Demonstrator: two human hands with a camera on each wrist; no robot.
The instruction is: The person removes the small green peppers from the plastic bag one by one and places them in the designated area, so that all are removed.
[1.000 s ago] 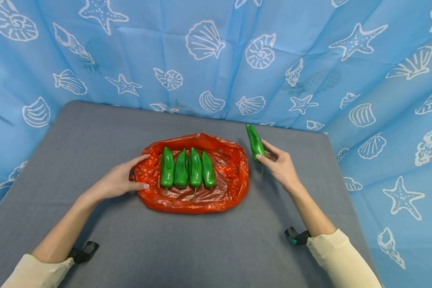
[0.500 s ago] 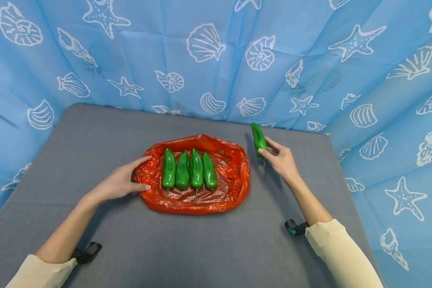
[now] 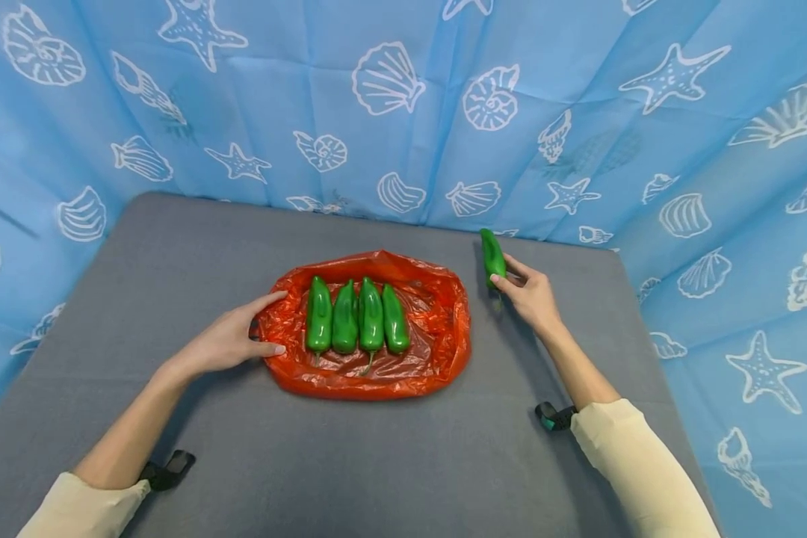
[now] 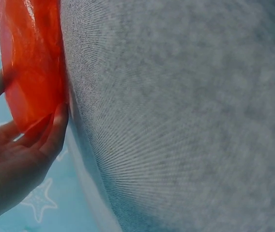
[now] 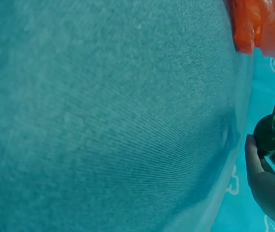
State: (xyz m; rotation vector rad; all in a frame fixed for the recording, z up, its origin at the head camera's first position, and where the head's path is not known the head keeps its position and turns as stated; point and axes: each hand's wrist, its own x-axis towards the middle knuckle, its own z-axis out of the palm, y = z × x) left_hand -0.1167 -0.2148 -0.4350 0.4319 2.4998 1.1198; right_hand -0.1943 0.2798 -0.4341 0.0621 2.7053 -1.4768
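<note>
While four green peppers (image 3: 371, 317) are lying side by side inside an open red bag (image 3: 376, 388), a fifth pepper (image 3: 494, 260) is sitting between the thumb and fingers of the right hand (image 3: 533, 299), right of the bag and apart from it, near the far edge of the gray counter (image 3: 376, 463). Its tip is pointing away from the person, its stem end toward them. Right fingers are pinching it near the stem end; cannot tell whether it is touching the counter. Thumb and fingers of the left hand (image 3: 225, 340) are standing wide apart, touching the bag's left end. Count: five peppers, one bag, two hands. Blue curtain (image 3: 437, 142) is hanging behind.
</note>
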